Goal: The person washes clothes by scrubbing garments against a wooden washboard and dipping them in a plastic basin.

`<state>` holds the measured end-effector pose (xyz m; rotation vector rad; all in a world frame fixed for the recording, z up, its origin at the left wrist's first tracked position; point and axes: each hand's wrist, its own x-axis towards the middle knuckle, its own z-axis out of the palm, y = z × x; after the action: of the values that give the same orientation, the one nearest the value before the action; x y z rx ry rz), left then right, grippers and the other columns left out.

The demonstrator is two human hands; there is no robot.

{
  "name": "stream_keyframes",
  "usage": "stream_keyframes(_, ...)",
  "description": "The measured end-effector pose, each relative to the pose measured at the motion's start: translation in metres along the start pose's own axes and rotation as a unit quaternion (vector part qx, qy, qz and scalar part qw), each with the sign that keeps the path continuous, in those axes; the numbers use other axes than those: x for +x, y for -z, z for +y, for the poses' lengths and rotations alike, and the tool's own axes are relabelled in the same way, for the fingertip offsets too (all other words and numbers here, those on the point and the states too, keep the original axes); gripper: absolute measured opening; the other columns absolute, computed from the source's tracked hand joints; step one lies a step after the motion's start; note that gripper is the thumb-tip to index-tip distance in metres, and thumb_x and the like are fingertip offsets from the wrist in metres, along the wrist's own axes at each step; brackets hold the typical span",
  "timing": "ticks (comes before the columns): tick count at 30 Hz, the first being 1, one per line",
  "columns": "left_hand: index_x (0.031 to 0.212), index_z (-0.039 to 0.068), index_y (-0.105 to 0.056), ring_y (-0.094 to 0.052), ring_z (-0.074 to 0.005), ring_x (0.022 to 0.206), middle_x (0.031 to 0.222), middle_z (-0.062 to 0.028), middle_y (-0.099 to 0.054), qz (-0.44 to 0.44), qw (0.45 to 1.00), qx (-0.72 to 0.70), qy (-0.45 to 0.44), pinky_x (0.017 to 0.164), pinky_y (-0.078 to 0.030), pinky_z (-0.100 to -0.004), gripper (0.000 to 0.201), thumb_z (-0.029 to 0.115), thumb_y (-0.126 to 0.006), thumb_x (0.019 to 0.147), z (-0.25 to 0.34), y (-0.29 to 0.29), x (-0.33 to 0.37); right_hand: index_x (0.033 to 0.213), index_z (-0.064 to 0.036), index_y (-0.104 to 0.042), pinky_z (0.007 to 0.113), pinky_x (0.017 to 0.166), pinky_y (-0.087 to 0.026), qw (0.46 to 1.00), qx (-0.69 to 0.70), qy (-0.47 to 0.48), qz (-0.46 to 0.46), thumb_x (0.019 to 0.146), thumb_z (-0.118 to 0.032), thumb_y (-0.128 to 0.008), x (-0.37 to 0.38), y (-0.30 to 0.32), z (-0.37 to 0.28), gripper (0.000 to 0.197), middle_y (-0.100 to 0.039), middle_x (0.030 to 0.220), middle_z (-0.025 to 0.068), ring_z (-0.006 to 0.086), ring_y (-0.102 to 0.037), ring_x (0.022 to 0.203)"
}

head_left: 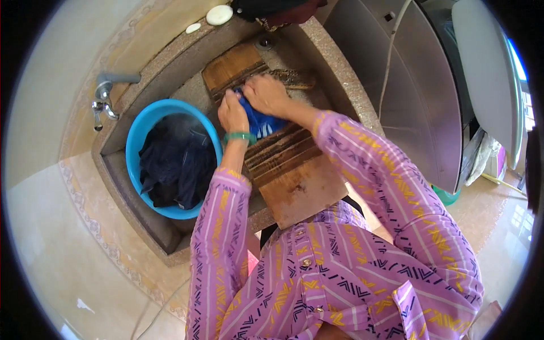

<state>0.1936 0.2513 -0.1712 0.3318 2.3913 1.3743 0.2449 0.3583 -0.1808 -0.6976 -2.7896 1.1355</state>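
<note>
The lilac-sleeved, patterned left arm (218, 221) and matching right arm (377, 164) are extended toward the upper centre of the frame, where the bare left hand (232, 115) and bare right hand (265, 94) are held close together, fingers curled.

On my feed, the blue basin (134, 139) fills much of the left part of the sink (344, 68), and the tap (103, 106) juts out beyond it, far left. The left hand (233, 113) and right hand (265, 93), fingers bunched on blue cloth (266, 123), block mid-washboard (300, 184). I could pass between the forearms (374, 153) over the bare near end. Another person's head (262, 10) bars the far rim.
</note>
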Motion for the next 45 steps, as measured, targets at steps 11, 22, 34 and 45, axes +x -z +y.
stream_keyframes(11,0.11,0.006,-0.054,-0.045,-0.0403,0.109,0.114,-0.0198,-0.054,0.048,0.92,0.359,-0.147,0.093,-0.03,-0.0526,0.033,0.03,-0.038,0.095,-0.017,-0.012,0.033,0.093,-0.0064,-0.062,0.053,0.08,-0.043,0.978,-0.154,0.077,0.115,0.088,-0.031,-0.045,0.02,-0.01,0.002,0.031,-0.058,0.097,0.0195,0.0375,-0.054,0.096)
stream_keyframes(22,0.087,0.001,-0.053,-0.051,-0.0419,0.081,0.08,-0.0232,-0.053,0.005,0.954,0.177,-0.24,0.073,-0.038,-0.0494,0.025,0.022,-0.039,0.094,-0.013,-0.014,0.009,0.086,-0.0058,-0.058,0.051,0.079,-0.038,0.985,-0.082,0.113,0.1,0.088,-0.028,-0.047,-0.007,-0.004,0.015,0.025,-0.058,0.09,0.0202,0.0381,-0.053,0.09)
stream_keyframes(34,0.088,0.002,-0.052,-0.051,-0.0378,0.084,0.086,-0.0194,-0.054,-0.062,0.937,0.16,-0.303,0.076,-0.037,-0.0454,0.022,0.019,-0.038,0.09,-0.008,0.009,-0.071,0.074,-0.0041,-0.055,0.045,0.072,-0.041,0.971,0.088,0.214,0.066,0.087,-0.026,-0.046,-0.083,0.019,0.004,0.027,-0.057,0.078,0.0159,0.0349,-0.053,0.079)
stream_keyframes(45,0.087,0.002,-0.055,-0.051,-0.0396,0.089,0.09,-0.0207,-0.055,-0.068,0.987,0.044,-0.139,0.079,-0.037,-0.0482,0.024,0.022,-0.042,0.091,-0.02,0.007,-0.038,0.074,-0.0045,-0.062,0.045,0.073,-0.044,0.983,0.068,0.152,0.084,0.087,-0.028,-0.045,-0.038,-0.001,0.008,0.032,-0.061,0.08,0.0186,0.038,-0.057,0.081)
